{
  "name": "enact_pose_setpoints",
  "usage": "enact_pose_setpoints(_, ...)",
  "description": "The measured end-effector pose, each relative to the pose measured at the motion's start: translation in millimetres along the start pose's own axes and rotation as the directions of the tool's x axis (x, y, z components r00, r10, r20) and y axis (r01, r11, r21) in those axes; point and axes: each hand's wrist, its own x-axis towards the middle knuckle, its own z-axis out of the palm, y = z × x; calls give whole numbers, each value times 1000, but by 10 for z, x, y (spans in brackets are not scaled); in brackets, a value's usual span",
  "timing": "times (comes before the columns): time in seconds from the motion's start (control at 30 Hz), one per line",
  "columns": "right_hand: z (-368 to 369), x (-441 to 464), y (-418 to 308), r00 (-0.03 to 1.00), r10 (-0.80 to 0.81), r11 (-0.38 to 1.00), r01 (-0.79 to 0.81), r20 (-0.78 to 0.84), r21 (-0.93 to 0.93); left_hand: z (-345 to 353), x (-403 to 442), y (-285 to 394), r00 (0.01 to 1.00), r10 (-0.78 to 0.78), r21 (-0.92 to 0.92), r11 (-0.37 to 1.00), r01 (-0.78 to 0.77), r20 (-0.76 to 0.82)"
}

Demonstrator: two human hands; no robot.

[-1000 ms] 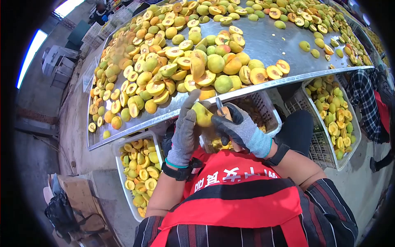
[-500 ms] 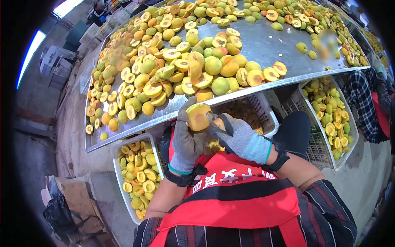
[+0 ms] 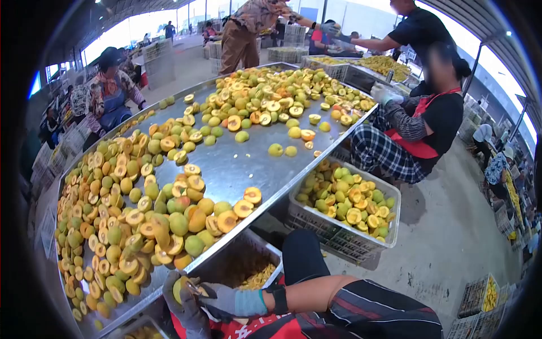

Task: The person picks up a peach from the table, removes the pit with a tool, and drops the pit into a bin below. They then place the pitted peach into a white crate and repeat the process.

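Observation:
At the near edge of the metal table, my left hand, in a dark grey glove, is closed around a yellow-green peach half. My right hand, in a lighter grey glove with a teal cuff, is closed beside it. Between its fingers is a small metal hand tool, its tip against or very near the peach; the exact contact is hidden. Heaped on the table to the left are many cut and whole peaches, some halves with the stones still in.
Below the table edge stands a crate with stones and scraps. To its right, another crate holds peach halves. A seated co-worker in a red apron is at the right; another co-worker sits across at the left. Two people stand at the back.
The head view has swung up and to the right, so the far hall and co-workers show. Both hands now appear lower and further left, still with the peach half and tool.

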Motion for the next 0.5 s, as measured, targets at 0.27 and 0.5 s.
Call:
enact_pose_setpoints(0.27, -18, 3, -43, 958, -276, 837, 279, 77, -471, -101, 37, -56, 982, 164, 25, 986, -167, 98)
enact_pose_setpoints(0.5, 111, -21, 8, 966, -257, 966, 258, -32, -4, -81, 42, -73, 994, 110, -77, 991, -109, 17)
